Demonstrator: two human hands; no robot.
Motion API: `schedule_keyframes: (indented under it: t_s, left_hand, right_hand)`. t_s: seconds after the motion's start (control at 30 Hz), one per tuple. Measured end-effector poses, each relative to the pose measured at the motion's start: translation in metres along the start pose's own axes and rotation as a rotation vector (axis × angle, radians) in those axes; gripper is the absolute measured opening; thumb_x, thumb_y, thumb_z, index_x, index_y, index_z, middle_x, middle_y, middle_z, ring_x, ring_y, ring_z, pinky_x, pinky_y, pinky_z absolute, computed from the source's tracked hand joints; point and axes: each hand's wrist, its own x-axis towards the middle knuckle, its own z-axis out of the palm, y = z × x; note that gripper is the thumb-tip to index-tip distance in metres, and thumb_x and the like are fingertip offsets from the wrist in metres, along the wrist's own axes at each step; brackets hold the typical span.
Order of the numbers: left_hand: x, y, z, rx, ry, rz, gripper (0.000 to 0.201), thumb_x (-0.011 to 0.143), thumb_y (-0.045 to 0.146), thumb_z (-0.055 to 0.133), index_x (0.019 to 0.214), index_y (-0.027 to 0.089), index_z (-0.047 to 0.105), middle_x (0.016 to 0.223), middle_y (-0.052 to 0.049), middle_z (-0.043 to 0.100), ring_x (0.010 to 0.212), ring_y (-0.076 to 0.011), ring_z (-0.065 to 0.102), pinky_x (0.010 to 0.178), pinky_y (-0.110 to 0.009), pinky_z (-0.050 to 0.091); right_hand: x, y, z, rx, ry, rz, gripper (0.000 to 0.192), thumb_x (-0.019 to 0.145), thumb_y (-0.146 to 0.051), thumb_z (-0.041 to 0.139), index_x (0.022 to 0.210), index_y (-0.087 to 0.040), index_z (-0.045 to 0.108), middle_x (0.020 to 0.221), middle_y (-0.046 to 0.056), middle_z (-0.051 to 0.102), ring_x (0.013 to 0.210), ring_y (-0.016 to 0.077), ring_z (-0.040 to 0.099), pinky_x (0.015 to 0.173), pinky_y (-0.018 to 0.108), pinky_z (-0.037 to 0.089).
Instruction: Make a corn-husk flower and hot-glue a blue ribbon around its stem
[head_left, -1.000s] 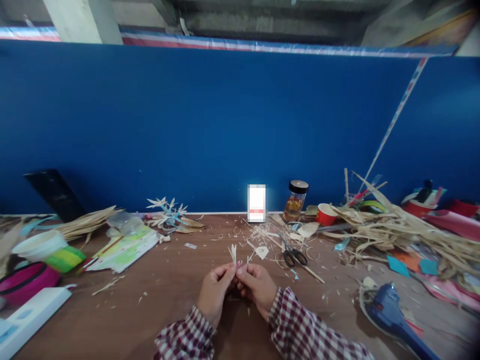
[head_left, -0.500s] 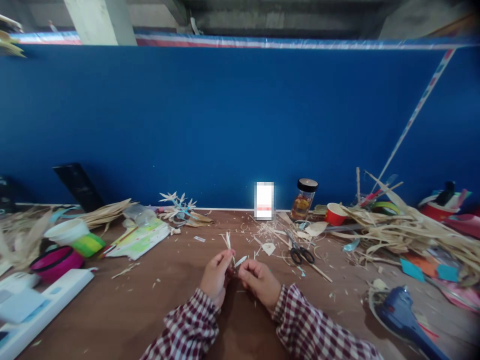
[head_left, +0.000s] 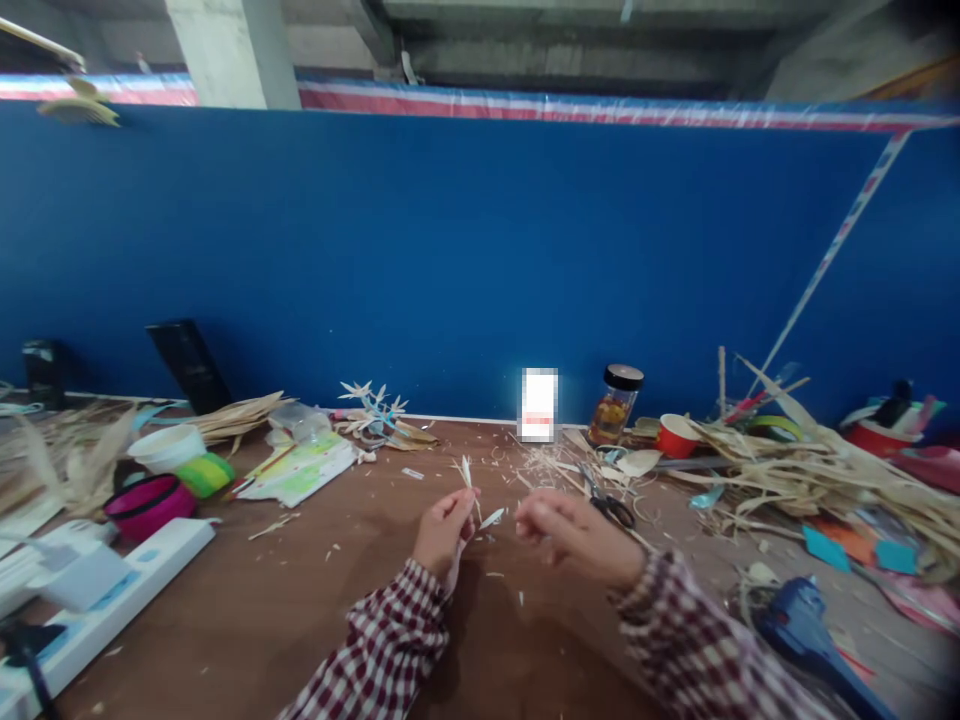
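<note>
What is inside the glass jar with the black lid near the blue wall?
The glass jar holds something amber and orange-brown filling its lower part. What exactly it is cannot be told; it is too small and blurred. The black lid hides the top.

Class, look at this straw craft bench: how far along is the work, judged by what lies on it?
Done: a finished leafy sprig lies by the blue wall, with cut shavings near the scissors. In hand: the left hand pinches a small straw piece; the right hand hovers beside it. Left: a big pile of uncut straw.
</note>
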Motion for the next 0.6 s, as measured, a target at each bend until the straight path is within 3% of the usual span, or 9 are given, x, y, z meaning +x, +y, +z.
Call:
schedule_keyframes:
  t_s: [0.07, 0.23, 0.6]
  left_hand:
    - [-0.003, -0.003, 0.003, 0.010, -0.028, 0.002, 0.030, 0.059, 0.037, 0.068, 0.076, 0.012, 0.065, 0.048, 0.005, 0.049, 0.044, -0.0049, 0.041, 0.046, -0.018, 0.032]
    - [-0.007, -0.010, 0.006, 0.014, -0.091, -0.003, 0.030, 0.058, 0.036, 0.069, 0.076, 0.012, 0.066, 0.061, -0.002, 0.062, 0.056, -0.0113, 0.054, 0.056, -0.024, 0.042]
    - [-0.014, -0.008, 0.010, 0.004, -0.057, 0.010, 0.028, 0.057, 0.034, 0.070, 0.071, 0.011, 0.067, 0.066, -0.005, 0.064, 0.064, -0.0153, 0.058, 0.065, -0.028, 0.045]
  right_hand:
    - [0.013, 0.018, 0.007, -0.148, 0.145, 0.001, 0.027, 0.070, -0.044, 0.057, 0.075, -0.017, 0.061, 0.067, 0.002, 0.058, 0.056, 0.0108, 0.049, 0.041, 0.018, 0.036]
    - [0.038, 0.056, 0.024, -0.134, 0.245, -0.009, 0.029, 0.070, -0.043, 0.056, 0.068, -0.014, 0.061, 0.052, -0.002, 0.054, 0.042, 0.0066, 0.040, 0.039, 0.018, 0.031]
    - [0.041, 0.065, 0.028, -0.151, 0.311, -0.072, 0.025, 0.067, -0.038, 0.061, 0.062, -0.013, 0.060, 0.048, -0.003, 0.050, 0.043, 0.0073, 0.038, 0.042, 0.020, 0.031]
